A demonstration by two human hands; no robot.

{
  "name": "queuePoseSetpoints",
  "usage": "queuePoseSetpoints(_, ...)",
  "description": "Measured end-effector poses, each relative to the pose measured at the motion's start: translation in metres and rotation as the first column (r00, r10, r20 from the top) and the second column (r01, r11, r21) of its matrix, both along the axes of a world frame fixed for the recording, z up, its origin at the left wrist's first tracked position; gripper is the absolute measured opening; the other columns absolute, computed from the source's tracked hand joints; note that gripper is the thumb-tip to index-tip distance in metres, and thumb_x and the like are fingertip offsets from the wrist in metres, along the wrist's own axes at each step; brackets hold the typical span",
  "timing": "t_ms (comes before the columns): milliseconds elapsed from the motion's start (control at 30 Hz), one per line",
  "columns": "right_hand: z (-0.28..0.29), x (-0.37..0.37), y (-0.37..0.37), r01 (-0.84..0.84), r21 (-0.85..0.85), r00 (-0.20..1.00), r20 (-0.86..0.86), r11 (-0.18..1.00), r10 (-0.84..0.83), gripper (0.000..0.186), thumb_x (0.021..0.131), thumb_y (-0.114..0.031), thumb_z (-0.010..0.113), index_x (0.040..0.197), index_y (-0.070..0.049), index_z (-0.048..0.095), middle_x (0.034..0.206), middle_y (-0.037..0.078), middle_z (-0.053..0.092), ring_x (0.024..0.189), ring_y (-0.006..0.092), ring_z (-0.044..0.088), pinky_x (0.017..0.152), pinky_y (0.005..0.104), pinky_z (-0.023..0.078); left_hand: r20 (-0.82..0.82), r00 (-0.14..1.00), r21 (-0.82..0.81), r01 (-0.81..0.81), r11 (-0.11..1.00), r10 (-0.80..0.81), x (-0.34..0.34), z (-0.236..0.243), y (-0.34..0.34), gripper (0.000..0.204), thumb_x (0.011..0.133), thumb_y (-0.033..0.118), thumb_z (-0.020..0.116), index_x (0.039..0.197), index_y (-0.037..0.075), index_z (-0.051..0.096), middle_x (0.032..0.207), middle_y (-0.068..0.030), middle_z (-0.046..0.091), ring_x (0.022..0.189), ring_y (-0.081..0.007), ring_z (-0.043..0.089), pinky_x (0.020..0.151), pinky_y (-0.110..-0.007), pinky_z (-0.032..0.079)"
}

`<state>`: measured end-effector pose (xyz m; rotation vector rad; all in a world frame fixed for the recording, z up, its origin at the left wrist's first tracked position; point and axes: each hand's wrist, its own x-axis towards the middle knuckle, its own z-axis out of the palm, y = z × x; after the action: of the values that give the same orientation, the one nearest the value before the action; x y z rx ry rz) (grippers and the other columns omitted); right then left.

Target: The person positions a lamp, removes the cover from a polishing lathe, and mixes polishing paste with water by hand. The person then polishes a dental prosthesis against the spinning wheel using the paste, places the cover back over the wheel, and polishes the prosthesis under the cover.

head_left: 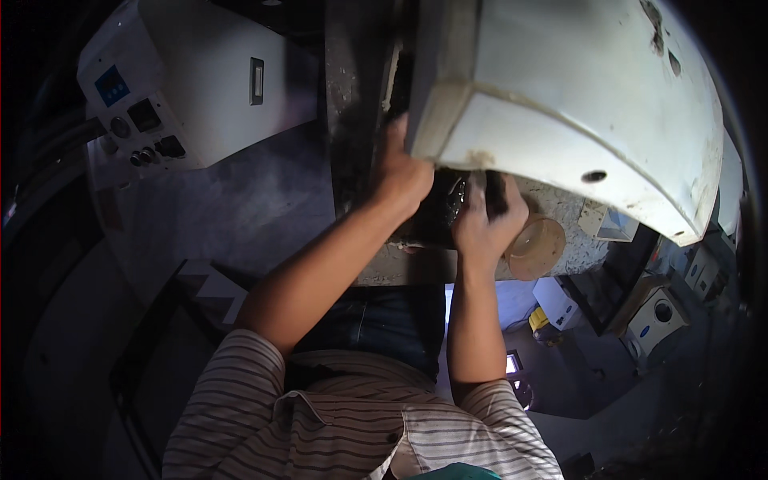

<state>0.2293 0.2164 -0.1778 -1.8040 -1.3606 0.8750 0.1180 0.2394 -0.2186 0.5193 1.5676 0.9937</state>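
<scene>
A large white housing (560, 120) with a dirty, worn edge hangs over the workbench and covers part of both hands. My left hand (402, 180) is at the housing's left lower corner, its fingers bent and partly hidden; what they hold does not show. Under the lower edge of the housing, my right hand (490, 222) curls its thumb and fingers around something dark that I cannot make out. A shiny dark piece (456, 198) lies between the two hands. Right beside my right hand stands a round translucent tan bowl (538, 248).
The rough, dusty workbench (580, 260) runs beneath my hands. At the upper left stands a white machine (216, 80) with knobs and a small panel. A small open box (612, 222) sits on the bench's right. Lower right, a white boxed device (656, 320) and a yellow item (540, 322) appear.
</scene>
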Motion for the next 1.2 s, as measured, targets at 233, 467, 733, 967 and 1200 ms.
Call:
queuePoseSetpoints(233, 0.007, -0.002, -0.013, 0.066, -0.010, 0.969, -0.238, 0.998, -0.066, 0.024, 0.076, -0.005, 0.061, 0.095, 0.010, 0.060, 0.094, 0.015, 0.059, 0.094, 0.0237, 0.055, 0.086, 0.0344, 0.043, 0.209, 0.974, 0.074, -0.106, 0.992, 0.089, 0.005, 0.014, -0.003, 0.025, 0.084, 0.003, 0.053, 0.108, -0.001, 0.058, 0.100, -0.0074, 0.061, 0.095, -0.0118, 0.053, 0.082, -0.028, 0.044)
queuePoseSetpoints(467, 0.019, -0.007, 0.005, 0.058, -0.151, 0.998, 0.036, 0.987, -0.054, 0.026, 0.080, -0.003, 0.055, 0.101, 0.011, 0.058, 0.088, 0.015, 0.063, 0.083, 0.0193, 0.058, 0.078, 0.0306, 0.045, 0.367, 0.921, 0.002, -0.144, 0.990, 0.133, -0.006, -0.001, -0.003, 0.032, 0.086, 0.000, 0.048, 0.118, 0.002, 0.049, 0.101, -0.0043, 0.056, 0.093, -0.0135, 0.053, 0.080, -0.028, 0.045)
queuePoseSetpoints(733, -0.029, 0.022, 0.014, -0.440, -0.305, 0.776, 0.344, 0.845, 0.528, 0.022, 0.075, -0.003, 0.056, 0.095, -0.001, 0.063, 0.092, 0.015, 0.064, 0.082, 0.0295, 0.059, 0.073, 0.0389, 0.045, 0.344, 0.935, 0.161, 0.027, 0.987, -0.082, -0.029, 0.034, -0.033, 0.031, 0.081, -0.009, 0.047, 0.111, -0.002, 0.051, 0.098, -0.0052, 0.061, 0.091, -0.0115, 0.056, 0.082, -0.025, 0.044)
queuePoseSetpoints(967, -0.033, -0.004, -0.016, -0.620, -0.248, 0.744, 0.113, 0.744, 0.658, 0.027, 0.075, -0.022, 0.061, 0.096, -0.005, 0.061, 0.087, 0.015, 0.065, 0.081, 0.0339, 0.061, 0.076, 0.0420, 0.048, 0.506, 0.857, 0.339, -0.090, 0.936, -0.101, -0.025, 0.054, -0.026, 0.035, 0.079, -0.013, 0.046, 0.113, -0.002, 0.048, 0.098, -0.0049, 0.058, 0.088, -0.0111, 0.055, 0.082, -0.024, 0.043)
queuePoseSetpoints(1200, 0.021, 0.005, -0.017, -0.621, -0.711, 0.458, 0.014, 0.331, 0.889, 0.041, 0.077, -0.018, 0.060, 0.110, 0.005, 0.055, 0.100, 0.028, 0.060, 0.103, 0.0350, 0.056, 0.090, 0.0408, 0.044, -0.043, 0.979, 0.477, 0.197, 0.856, -0.201, -0.034, 0.045, -0.020, 0.019, 0.085, -0.006, 0.046, 0.100, 0.000, 0.056, 0.090, -0.0008, 0.060, 0.080, -0.0046, 0.053, 0.071, -0.019, 0.042)
